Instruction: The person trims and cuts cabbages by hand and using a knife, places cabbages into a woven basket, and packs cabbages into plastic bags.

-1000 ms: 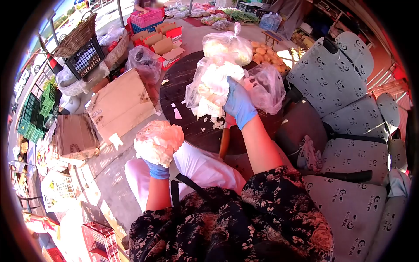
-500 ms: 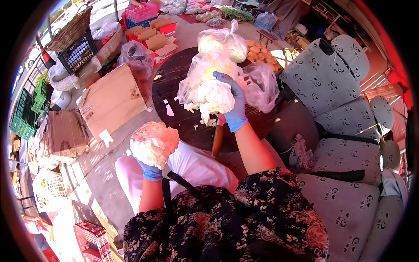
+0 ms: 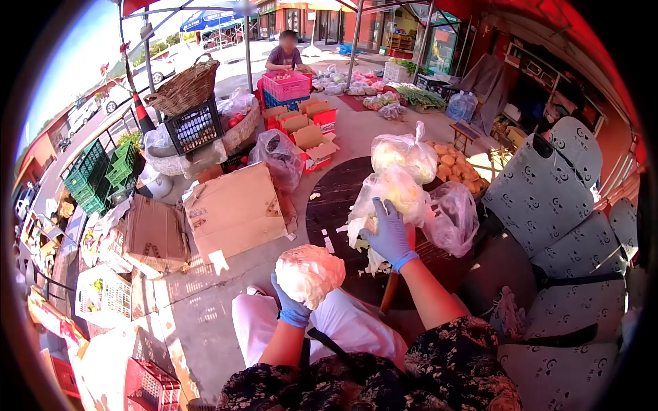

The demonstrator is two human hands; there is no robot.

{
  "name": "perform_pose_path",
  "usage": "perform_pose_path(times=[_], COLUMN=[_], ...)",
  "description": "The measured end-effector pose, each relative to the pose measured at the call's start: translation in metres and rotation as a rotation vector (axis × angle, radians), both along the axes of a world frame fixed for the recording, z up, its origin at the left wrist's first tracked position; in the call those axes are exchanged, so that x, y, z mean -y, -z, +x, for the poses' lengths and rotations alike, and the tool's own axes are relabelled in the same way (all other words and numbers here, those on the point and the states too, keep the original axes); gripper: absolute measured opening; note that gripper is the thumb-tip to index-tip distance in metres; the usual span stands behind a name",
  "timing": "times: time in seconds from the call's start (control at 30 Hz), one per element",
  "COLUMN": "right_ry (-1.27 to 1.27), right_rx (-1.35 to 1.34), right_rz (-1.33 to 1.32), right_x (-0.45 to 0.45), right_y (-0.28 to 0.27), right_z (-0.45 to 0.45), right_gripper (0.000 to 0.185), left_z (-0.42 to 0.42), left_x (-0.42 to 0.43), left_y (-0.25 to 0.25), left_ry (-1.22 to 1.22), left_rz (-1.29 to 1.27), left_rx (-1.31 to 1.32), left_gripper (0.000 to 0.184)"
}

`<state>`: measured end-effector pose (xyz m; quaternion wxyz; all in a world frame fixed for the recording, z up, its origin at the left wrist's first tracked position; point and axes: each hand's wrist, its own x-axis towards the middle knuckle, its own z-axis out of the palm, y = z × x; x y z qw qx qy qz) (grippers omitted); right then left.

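Note:
My left hand, in a blue glove, cups a pale round cabbage-like head with a crinkled surface, above my lap. My right hand, also gloved in blue, is over the round dark table, fingers stretched out and apart. Beside its thumb and fingertips lie pale crumpled leafy pieces, against a clear plastic bag of pale yellowish produce. Whether the fingers touch them I cannot tell. Below the right wrist a brown wooden handle sticks out over the table edge.
Another knotted bag, a pinkish plastic bag and round tan produce share the table. Flattened cardboard lies left, with open red boxes beyond. Grey patterned seats stand right. A person is behind pink crates.
The view has tilted up, showing more background. My right hand's fingers have spread from the pale crumpled head they held. My left hand still holds its head.

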<state>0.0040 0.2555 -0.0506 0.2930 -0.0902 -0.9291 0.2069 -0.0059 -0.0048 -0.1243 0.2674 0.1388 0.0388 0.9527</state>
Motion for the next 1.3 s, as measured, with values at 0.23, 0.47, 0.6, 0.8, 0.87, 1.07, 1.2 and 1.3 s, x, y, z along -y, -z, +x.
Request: perform_pose_path(times=[0.23,0.47,0.6,0.8,0.87,1.07,1.2,1.3], right_ry=[0.217,0.497,0.621,0.26,0.086,0.031,0.223,0.217], right_rx=[0.214,0.344,0.323,0.232,0.139,0.107,0.514,0.572], right_rz=[0.604,0.72,0.699,0.589,0.491,0.246,-0.041,-0.024], right_x=[-0.018,-0.031,-0.055,-0.049,-0.035,-0.007,0.013,0.015], right_y=[-0.009,-0.018,-0.025,-0.033,-0.038,-0.019,-0.022,0.001], right_z=[-0.038,-0.104,-0.142,-0.114,-0.076,0.061,0.111,0.113], right_gripper=[0.089,0.073,0.033,0.026,0.029,0.04,0.066,0.094], left_z=[0.007,0.005,-0.004,-0.009,-0.008,-0.02,-0.025,-0.025], left_x=[-0.006,-0.015,-0.014,-0.019,-0.024,-0.038,-0.056,-0.073], left_y=[-0.015,-0.023,-0.016,-0.011,-0.011,-0.014,-0.019,-0.021], left_ry=[-0.058,-0.143,-0.051,0.059,0.092,0.129,0.09,0.038], left_rz=[-0.269,-0.318,-0.209,-0.18,-0.179,-0.213,-0.347,-0.414], left_rx=[0.084,0.123,0.144,0.138,0.16,0.171,0.142,0.064], left_gripper=[0.069,0.062,0.058,0.062,0.063,0.06,0.058,0.06])
